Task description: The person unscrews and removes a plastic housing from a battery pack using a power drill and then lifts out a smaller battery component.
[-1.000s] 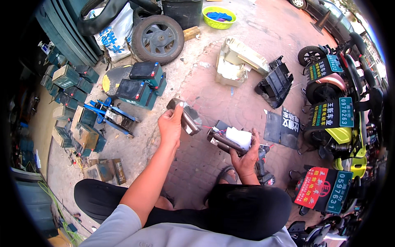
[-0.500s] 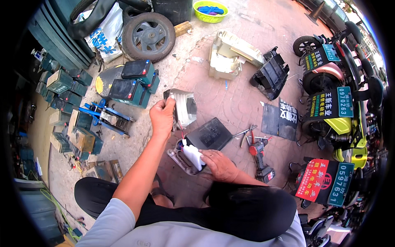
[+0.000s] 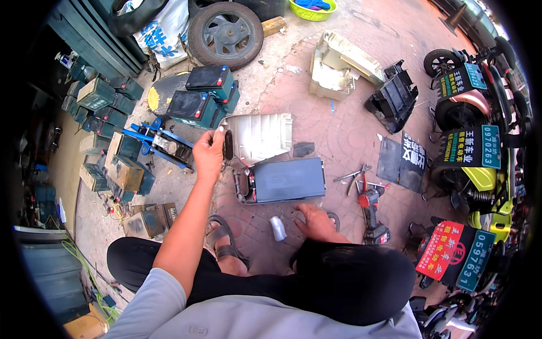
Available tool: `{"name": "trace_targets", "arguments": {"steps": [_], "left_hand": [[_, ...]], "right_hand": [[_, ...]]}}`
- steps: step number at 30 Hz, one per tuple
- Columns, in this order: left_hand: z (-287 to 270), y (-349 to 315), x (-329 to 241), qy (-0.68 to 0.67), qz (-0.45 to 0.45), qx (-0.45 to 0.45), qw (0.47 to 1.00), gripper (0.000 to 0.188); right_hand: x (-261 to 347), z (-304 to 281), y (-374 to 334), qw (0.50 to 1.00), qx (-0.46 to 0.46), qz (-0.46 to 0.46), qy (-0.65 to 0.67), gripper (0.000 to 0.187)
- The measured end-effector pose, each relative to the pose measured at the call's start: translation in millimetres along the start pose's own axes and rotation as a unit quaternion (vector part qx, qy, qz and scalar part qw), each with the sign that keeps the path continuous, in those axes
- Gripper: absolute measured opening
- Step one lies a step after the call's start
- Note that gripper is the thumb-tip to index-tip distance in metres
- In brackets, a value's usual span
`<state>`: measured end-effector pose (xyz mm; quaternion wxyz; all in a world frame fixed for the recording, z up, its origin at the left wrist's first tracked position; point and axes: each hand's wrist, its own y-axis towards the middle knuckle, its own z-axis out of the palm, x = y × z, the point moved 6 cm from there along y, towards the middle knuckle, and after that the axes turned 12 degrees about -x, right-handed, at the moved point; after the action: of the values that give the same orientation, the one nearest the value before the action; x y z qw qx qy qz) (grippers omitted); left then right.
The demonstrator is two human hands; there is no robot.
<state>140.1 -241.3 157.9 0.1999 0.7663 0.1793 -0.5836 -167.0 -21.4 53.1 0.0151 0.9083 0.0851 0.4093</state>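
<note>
In my left hand (image 3: 209,152) is the dark end of a cream-coloured plastic cover (image 3: 261,135), its ribbed inside showing. The cover is raised on edge behind a dark grey-blue rectangular block (image 3: 289,179), which looks like a battery pack. That block lies in an open casing with a handle-like end (image 3: 243,185) at its left; a thin red wire shows there. My right hand (image 3: 315,221) hangs empty just in front of the block, fingers apart. On the paving between my feet lies a crumpled whitish piece (image 3: 278,229), its kind unclear.
To the right lie a red and black cordless drill (image 3: 372,214), pliers (image 3: 354,179) and a black printed sheet (image 3: 402,159). Plastic housings (image 3: 336,79), a wheel (image 3: 226,35) and green-black batteries (image 3: 195,104) lie farther off. Parked scooters (image 3: 468,152) line the right side.
The casing, tilted up before, now lies flat with the dark block in it. My right hand has let go of the white piece, now on the ground. The cover has turned its inside toward me.
</note>
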Motion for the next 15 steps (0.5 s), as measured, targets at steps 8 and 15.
{"name": "trace_targets", "arguments": {"steps": [8, 15], "left_hand": [[-55.9, 24.1, 65.7, 0.085, -0.006, -0.095, 0.992, 0.042], [-92.6, 21.3, 79.4, 0.362, 0.094, -0.124, 0.919, 0.03]], "right_hand": [[-13.5, -12.0, 2.4, 0.997, -0.026, 0.077, 0.003, 0.036], [-9.4, -27.9, 33.3, 0.998, 0.001, 0.051, 0.022, 0.031]]}}
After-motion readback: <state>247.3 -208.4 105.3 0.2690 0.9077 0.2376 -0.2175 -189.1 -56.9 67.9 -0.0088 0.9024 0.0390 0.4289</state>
